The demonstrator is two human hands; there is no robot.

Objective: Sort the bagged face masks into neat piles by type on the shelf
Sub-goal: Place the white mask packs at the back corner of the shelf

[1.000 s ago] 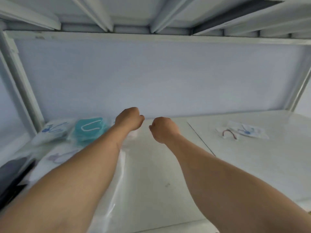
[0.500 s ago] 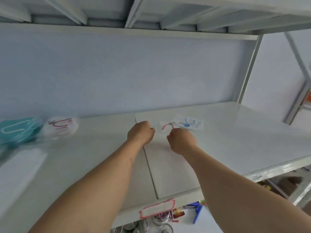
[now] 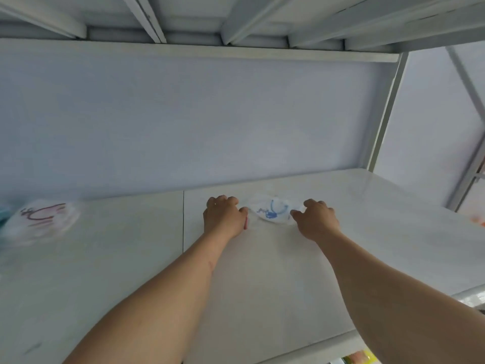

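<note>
Left hand [image 3: 223, 219]: arm stretched forward over the shelf [image 3: 262, 285], knuckles up, fingers curled down; a short red strip shows at its thumb side, but what the grip holds cannot be told.
Right hand [image 3: 316, 219]: arm stretched forward, knuckles up, fingers bent, fingertips at the right edge of the blue-printed bagged mask [image 3: 273, 212]; whether the grip pinches the bag or only touches it cannot be told.
Blue-printed bagged mask: lies flat on the shelf between the two hands, near the back wall.
Red-printed bagged mask [image 3: 42, 222]: on the shelf at far left, well apart from the hands, blurred.
Teal item [image 3: 3, 214]: cut off by the left edge, beside the red-printed bagged mask.
Hidden: both palms and fingertips.
</note>
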